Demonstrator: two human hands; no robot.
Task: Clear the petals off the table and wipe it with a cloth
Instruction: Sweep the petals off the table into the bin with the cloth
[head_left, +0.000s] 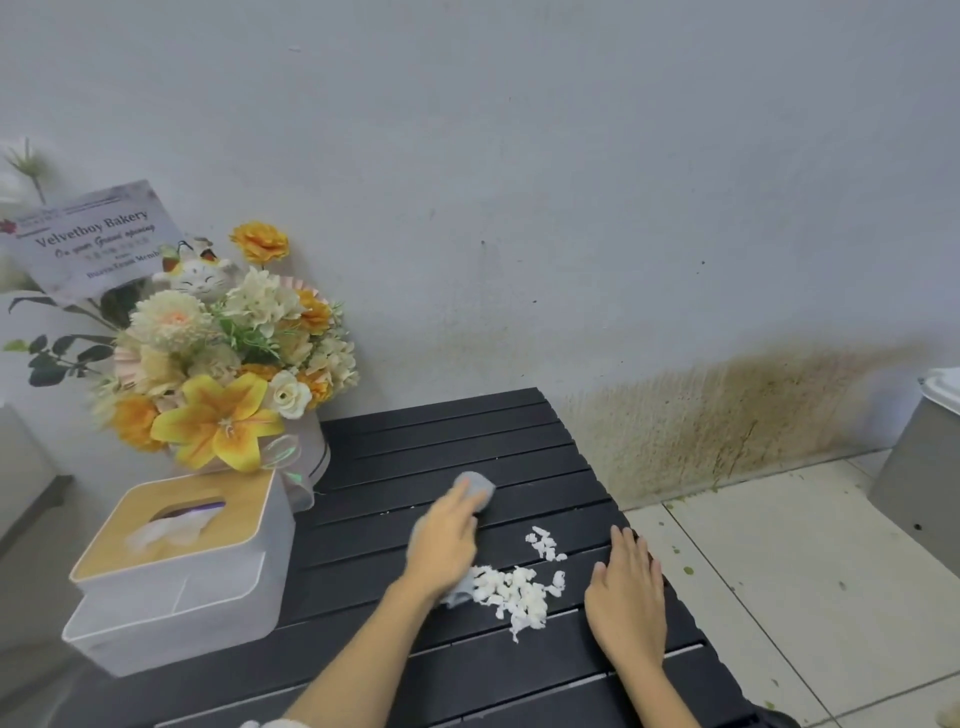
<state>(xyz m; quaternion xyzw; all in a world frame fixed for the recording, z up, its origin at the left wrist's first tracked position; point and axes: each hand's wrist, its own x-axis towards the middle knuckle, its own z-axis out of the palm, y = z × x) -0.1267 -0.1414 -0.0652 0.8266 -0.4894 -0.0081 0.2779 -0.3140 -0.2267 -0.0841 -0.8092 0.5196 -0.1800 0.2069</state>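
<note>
A heap of small white petals (517, 592) lies on the black slatted table (447, 436), with a smaller cluster (544, 543) just beyond it. My left hand (447, 545) presses flat on a grey cloth (475, 491) to the left of the petals; the cloth shows beyond my fingertips and under my wrist. To the right of the heap, my right hand (626, 597) rests flat on the table near its right edge, fingers straight and holding nothing.
A white tissue box with a wooden lid (182, 561) stands at the table's left side. Behind it is a flower arrangement (228, 364) with a card. The wall runs along the back. Tiled floor (810, 571) and a grey bin (924, 467) lie to the right.
</note>
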